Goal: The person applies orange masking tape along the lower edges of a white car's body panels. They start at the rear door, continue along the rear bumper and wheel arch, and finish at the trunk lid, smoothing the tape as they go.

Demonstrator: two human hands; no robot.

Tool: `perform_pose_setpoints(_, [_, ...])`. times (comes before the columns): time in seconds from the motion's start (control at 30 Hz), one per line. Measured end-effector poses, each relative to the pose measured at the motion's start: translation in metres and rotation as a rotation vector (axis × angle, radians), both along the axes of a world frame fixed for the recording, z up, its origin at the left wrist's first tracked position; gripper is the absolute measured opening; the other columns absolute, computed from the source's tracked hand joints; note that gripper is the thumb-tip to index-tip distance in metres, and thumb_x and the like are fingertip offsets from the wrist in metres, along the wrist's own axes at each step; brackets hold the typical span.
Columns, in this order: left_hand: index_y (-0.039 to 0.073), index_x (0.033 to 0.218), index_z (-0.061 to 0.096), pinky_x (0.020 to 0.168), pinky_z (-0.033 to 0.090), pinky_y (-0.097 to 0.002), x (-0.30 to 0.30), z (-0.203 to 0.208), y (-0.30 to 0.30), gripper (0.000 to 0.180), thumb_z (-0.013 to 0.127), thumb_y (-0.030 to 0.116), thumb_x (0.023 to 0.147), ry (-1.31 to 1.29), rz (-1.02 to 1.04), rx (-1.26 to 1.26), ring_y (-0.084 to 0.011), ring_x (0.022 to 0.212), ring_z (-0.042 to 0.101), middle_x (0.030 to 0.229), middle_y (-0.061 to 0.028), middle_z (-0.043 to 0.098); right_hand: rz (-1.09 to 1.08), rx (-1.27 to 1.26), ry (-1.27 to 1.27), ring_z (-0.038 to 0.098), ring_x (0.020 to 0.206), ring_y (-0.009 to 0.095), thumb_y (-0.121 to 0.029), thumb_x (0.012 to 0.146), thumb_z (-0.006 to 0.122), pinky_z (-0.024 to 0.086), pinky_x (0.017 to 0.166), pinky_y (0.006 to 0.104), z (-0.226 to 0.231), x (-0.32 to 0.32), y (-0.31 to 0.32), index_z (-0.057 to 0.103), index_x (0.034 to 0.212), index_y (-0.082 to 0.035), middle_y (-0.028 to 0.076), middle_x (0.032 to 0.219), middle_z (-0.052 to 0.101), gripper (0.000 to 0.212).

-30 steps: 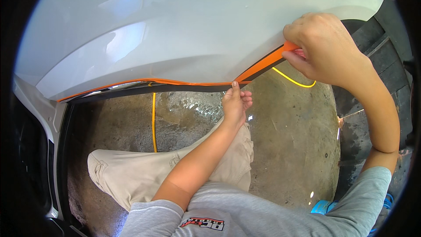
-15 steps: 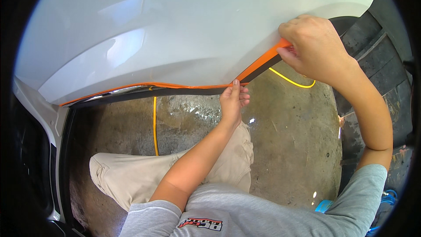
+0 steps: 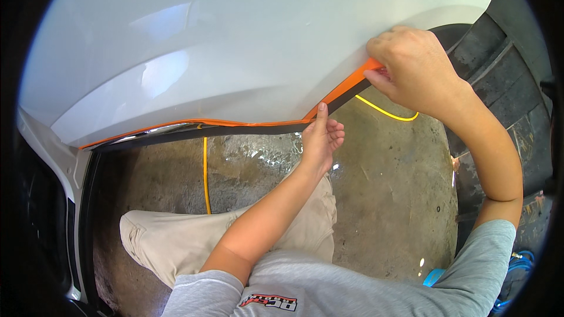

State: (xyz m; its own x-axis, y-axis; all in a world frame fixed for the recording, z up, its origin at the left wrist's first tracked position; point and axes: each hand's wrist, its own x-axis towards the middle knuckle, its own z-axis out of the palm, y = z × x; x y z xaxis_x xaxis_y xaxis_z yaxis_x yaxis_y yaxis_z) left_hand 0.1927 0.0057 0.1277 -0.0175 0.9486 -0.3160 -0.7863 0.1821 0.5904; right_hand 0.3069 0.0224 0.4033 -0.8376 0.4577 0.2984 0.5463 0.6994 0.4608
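Strip point(image 3: 258, 130) and trousers point(image 3: 176, 232) partly hide yellow hose point(image 3: 206, 173).

My right hand point(image 3: 414, 67) grips the orange strip point(image 3: 346, 87); my left hand point(image 3: 320, 141) has its thumb near the bend, at the pale car panel's point(image 3: 264, 35) lower edge. Yellow hose point(image 3: 206, 176) below.
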Motion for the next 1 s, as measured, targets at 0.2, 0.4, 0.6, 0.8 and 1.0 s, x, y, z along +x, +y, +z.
perform_pose_setpoints(0.2, [0.011, 0.087, 0.062, 0.063, 0.057, -0.0266, 0.006, 0.012, -0.001, 0.061, 0.073, 0.07, 0.098, -0.022, 0.012, -0.002, -0.0126, 0.07, 0.067, 0.081, -0.0044, 0.069, 0.005, -0.009, 0.009, 0.071, 0.084, 0.036, -0.018, 0.085, 0.081, 0.058, 0.077, 0.0475, 0.004, 0.005, -0.004, 0.067, 0.083, -0.002, 0.015, 0.078, 0.07, 0.022])
perform_pose_setpoints(0.4, [0.009, 0.088, 0.063, 0.063, 0.056, -0.0272, 0.005, 0.027, 0.001, 0.061, 0.075, 0.068, 0.098, 0.038, 0.012, 0.054, -0.0132, 0.068, 0.066, 0.081, -0.0055, 0.068, 0.011, 0.036, 0.024, 0.072, 0.085, 0.036, -0.02, 0.085, 0.083, 0.058, 0.077, 0.0469, 0.002, 0.004, 0.001, 0.068, 0.084, -0.002, 0.014, 0.079, 0.071, 0.023])
perform_pose_setpoints(0.6, [0.008, 0.089, 0.063, 0.063, 0.055, -0.0278, 0.009, 0.048, 0.008, 0.062, 0.079, 0.067, 0.096, 0.087, 0.015, 0.061, -0.0142, 0.068, 0.066, 0.082, -0.0071, 0.069, -0.034, 0.02, -0.001, 0.073, 0.087, 0.034, -0.02, 0.084, 0.084, 0.059, 0.078, 0.046, 0.0, 0.007, 0.002, 0.07, 0.086, -0.002, 0.013, 0.081, 0.072, 0.023])
perform_pose_setpoints(0.8, [0.009, 0.085, 0.062, 0.061, 0.057, -0.0273, 0.014, 0.06, 0.006, 0.064, 0.075, 0.07, 0.096, 0.088, 0.011, 0.059, -0.0141, 0.064, 0.066, 0.078, -0.0077, 0.069, -0.028, 0.044, 0.0, 0.072, 0.086, 0.031, -0.023, 0.083, 0.086, 0.058, 0.075, 0.0445, 0.0, 0.011, 0.002, 0.069, 0.087, -0.004, 0.01, 0.081, 0.072, 0.026])
perform_pose_setpoints(1.0, [0.008, 0.086, 0.061, 0.06, 0.057, -0.0278, 0.016, 0.071, 0.005, 0.065, 0.076, 0.071, 0.096, 0.081, 0.012, 0.055, -0.0145, 0.064, 0.066, 0.079, -0.0087, 0.069, -0.068, 0.017, -0.002, 0.074, 0.088, 0.031, -0.025, 0.085, 0.086, 0.06, 0.076, 0.0443, 0.001, 0.012, 0.001, 0.071, 0.088, -0.004, 0.011, 0.082, 0.074, 0.026])
